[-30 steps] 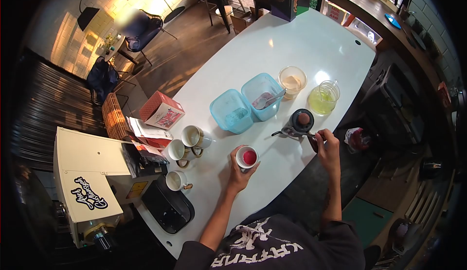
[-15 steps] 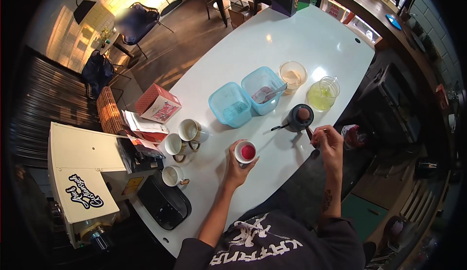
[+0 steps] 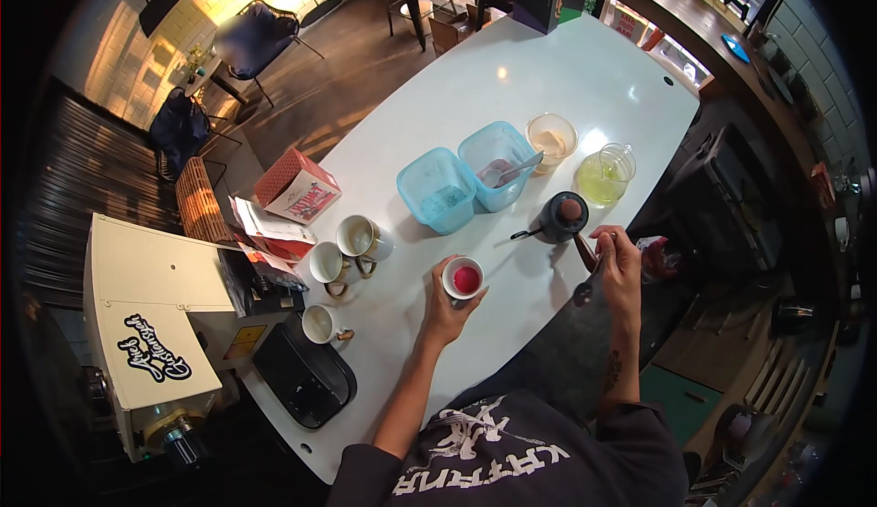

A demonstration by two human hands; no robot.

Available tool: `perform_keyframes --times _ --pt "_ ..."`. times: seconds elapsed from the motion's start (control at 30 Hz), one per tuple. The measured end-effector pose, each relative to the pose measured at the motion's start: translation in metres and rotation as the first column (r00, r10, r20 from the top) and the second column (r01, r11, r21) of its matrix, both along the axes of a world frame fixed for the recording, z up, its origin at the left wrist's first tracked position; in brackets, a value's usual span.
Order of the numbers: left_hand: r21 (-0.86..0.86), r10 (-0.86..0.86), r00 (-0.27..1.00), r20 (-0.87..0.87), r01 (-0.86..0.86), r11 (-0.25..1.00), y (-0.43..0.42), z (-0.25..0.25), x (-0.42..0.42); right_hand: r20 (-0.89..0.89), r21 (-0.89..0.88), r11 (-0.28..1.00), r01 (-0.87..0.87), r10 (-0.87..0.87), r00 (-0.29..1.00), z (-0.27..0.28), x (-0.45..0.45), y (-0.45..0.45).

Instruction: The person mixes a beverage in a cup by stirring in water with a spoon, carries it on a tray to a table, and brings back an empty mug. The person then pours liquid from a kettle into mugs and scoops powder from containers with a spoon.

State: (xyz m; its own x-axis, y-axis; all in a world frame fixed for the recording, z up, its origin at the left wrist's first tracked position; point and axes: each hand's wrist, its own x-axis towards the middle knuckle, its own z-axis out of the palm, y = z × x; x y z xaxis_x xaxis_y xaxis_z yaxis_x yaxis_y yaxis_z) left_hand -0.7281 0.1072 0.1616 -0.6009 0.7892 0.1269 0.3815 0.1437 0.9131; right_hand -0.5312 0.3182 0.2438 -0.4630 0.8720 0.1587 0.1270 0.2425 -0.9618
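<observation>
Cup (image 3: 448, 277), white, smooth and round-rimmed, sits at the centre of the frame with red contents (image 3: 467, 279) inside, the fingers of the left hand (image 3: 446, 317) wrapped around its wall. Right of centre, the right hand (image 3: 621, 256) has its fingers curled with the tips drawn together; whether they pinch anything I cannot tell. Near it stands a dark, round vessel (image 3: 551, 225) topped by a brown, ball-shaped knob (image 3: 571, 209). Above centre, two translucent blue, round-cornered tubs (image 3: 416, 176) adjoin, a spoon (image 3: 523, 170) slanting from the right one.
</observation>
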Motion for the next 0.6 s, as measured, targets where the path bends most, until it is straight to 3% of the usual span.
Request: perform_keyframes --times 0.13,0.2,0.23,0.3,0.33,0.4,0.53,0.6 --pt "0.062 0.038 0.999 -0.038 -0.036 0.997 0.002 -0.001 0.002 0.028 -0.178 0.983 -0.045 0.05 0.998 0.0 0.003 0.003" --pt "0.058 0.037 0.997 -0.067 -0.033 0.998 0.002 0.0 0.001 0.256 0.302 0.95 -0.074 -0.006 0.967 0.003 0.002 0.006" --pt "0.061 0.039 0.997 -0.066 -0.035 0.998 0.001 0.0 0.001 0.257 0.304 0.95 -0.076 -0.005 0.967 0.002 0.001 0.006" --pt "0.03 0.0 0.997 0.08 -0.003 1.0 0.0 0.0 0.001 0.468 0.48 0.873 -0.083 -0.175 0.867 -0.003 -0.004 0.004" --pt "0.033 0.004 0.997 0.079 -0.007 0.999 0.0 0.0 0.0 0.466 0.482 0.872 -0.086 -0.172 0.868 -0.002 -0.005 0.002" --pt "0.019 -0.005 1.0 0.027 0.005 1.0 0.0 0.0 0.0 0.677 0.406 0.89 -0.207 -0.14 0.723 -0.001 -0.009 0.0" --pt "0.007 0.004 0.999 -0.052 -0.003 1.0 -0.001 -0.001 -0.003 0.687 0.422 0.852 -0.311 -0.077 0.722 -0.014 -0.007 0.001" --pt "0.013 -0.012 1.0 0.023 0.011 1.0 -0.001 -0.001 -0.002 0.712 0.385 0.862 -0.33 -0.05 0.7 -0.017 -0.008 0.005"
